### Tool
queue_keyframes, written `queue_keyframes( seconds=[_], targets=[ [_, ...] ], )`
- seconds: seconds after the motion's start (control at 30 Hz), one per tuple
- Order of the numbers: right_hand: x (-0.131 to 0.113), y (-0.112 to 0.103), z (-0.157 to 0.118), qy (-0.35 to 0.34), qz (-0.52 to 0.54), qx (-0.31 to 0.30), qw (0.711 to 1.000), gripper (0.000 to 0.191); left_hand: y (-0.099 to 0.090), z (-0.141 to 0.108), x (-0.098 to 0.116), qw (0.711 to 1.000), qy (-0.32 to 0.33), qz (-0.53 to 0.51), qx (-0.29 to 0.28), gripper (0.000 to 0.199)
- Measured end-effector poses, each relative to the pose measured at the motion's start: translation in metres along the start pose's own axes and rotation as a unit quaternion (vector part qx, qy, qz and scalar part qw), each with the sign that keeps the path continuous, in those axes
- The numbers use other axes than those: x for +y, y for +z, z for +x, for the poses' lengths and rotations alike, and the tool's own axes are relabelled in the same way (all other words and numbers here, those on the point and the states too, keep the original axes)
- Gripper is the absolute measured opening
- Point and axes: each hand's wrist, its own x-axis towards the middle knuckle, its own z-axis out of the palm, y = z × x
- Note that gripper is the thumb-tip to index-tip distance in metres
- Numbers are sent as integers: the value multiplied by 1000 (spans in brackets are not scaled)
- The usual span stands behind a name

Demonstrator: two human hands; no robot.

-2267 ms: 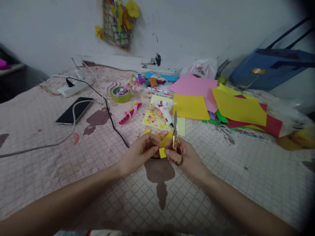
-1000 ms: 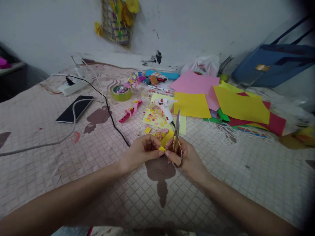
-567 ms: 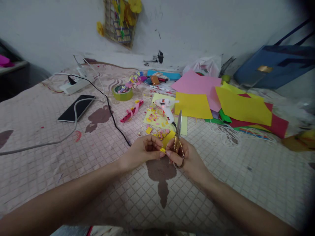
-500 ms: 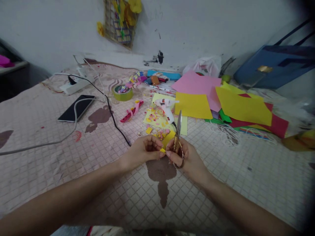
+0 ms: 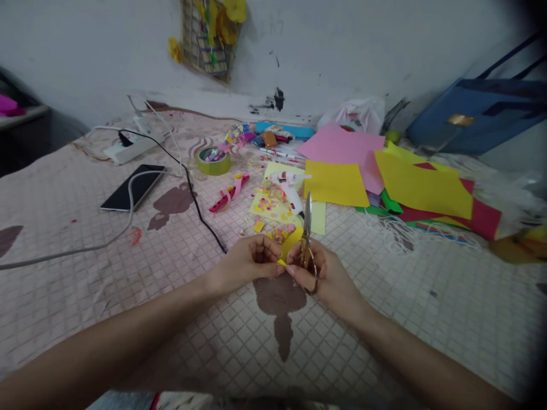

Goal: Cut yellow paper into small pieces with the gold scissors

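Between the fingertips of my left hand is a small yellow paper piece. My right hand has scissors with gold handles hooked in its fingers, blades pointing up and away from me. Its thumb and forefinger meet at the right end of the yellow piece. Just beyond my hands lie a yellow paper strip and a heap of tiny paper scraps. A white glue gun rests on a pale yellow sheet.
Coloured sheets and tangled white string spread to the right. Green tape and a pink-wrapped red stick lie left of the glue gun. Farther left are a phone, a power strip and cables. A blue bag stands back right.
The scissors in my right hand have shifted slightly left and tilted a little. The small yellow piece has turned slightly between my fingertips. Other things stay in place.
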Motion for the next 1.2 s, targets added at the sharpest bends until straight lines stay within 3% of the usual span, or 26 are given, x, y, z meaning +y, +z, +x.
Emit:
queue_keyframes(
  seconds=[0.43, 0.8, 1.2],
  targets=[
    [-2, -1, 2, 15, -5, 60, 998, 14, -1, -3, 5, 1000, -28, -5, -5, 26],
    [4, 1, 0, 6, 3, 43, 999, 15, 2, -5, 5, 997, -61, 45, 27, 18],
    [2, -1, -1, 15, 22, 18, 999, 11, -1, -4, 4, 996, -69, 56, 12, 17]
  ],
)
